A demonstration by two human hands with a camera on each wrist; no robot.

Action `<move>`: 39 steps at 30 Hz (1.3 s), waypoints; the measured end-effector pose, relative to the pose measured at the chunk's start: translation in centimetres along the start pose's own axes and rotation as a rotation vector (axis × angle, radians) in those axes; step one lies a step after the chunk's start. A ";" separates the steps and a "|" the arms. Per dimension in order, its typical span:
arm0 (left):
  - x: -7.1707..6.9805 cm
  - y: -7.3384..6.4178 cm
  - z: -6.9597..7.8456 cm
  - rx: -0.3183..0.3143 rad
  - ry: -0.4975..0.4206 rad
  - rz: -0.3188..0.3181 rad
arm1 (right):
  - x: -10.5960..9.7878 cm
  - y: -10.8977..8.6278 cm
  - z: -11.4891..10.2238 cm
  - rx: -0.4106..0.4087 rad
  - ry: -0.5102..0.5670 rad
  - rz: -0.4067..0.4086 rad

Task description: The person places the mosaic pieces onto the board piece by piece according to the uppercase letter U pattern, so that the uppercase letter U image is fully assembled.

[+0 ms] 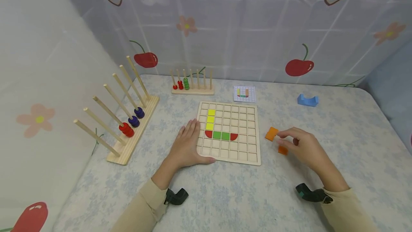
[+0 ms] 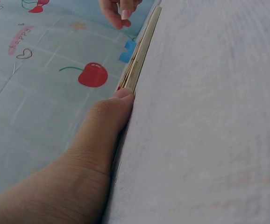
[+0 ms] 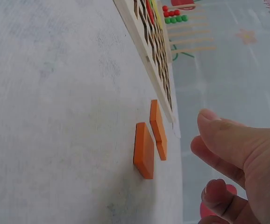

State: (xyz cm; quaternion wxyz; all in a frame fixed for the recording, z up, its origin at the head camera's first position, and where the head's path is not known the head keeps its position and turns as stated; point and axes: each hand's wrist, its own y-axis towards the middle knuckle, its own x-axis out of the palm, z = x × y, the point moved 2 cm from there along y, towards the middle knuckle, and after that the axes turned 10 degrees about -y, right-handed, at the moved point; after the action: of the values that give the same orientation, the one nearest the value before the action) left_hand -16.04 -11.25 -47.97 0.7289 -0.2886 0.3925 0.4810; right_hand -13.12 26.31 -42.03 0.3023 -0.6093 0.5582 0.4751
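My left hand lies flat along the left side of a wooden grid board, its thumb at the near edge. Set in the grid are a column of yellow tiles, two green tiles in a row, and a red quarter-round tile at each end of that row. My right hand hovers right of the board with loosely curled fingers and nothing between thumb and forefinger. Below it on the table are orange tiles, one in front and others just behind.
At the left stands a large peg rack with red and blue beads. A smaller peg rack with red and green beads is behind the board. Near it lie a pattern card and, farther right, a blue notched block.
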 end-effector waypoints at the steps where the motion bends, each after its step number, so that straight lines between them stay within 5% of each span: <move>1: 0.0 0.0 0.0 0.001 -0.001 0.000 | -0.1 -0.2 0.2 0.006 -0.002 -0.001; 12: 0.0 -0.1 -0.1 -0.005 -0.003 0.001 | -0.2 -1.1 1.2 -0.011 -0.027 0.030; 20: 0.0 -0.1 0.0 -0.007 0.001 -0.001 | 0.0 -1.4 1.5 0.039 -0.046 -0.040; 39: -0.1 0.0 0.1 -0.002 0.003 0.002 | 0.7 -1.9 2.0 0.006 -0.032 -0.097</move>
State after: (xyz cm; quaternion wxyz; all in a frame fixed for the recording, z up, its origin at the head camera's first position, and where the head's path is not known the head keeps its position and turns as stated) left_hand -15.97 -11.20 -47.85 0.7275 -0.2896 0.3932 0.4819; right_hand -11.80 28.16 -43.72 0.3356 -0.6271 0.5245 0.4680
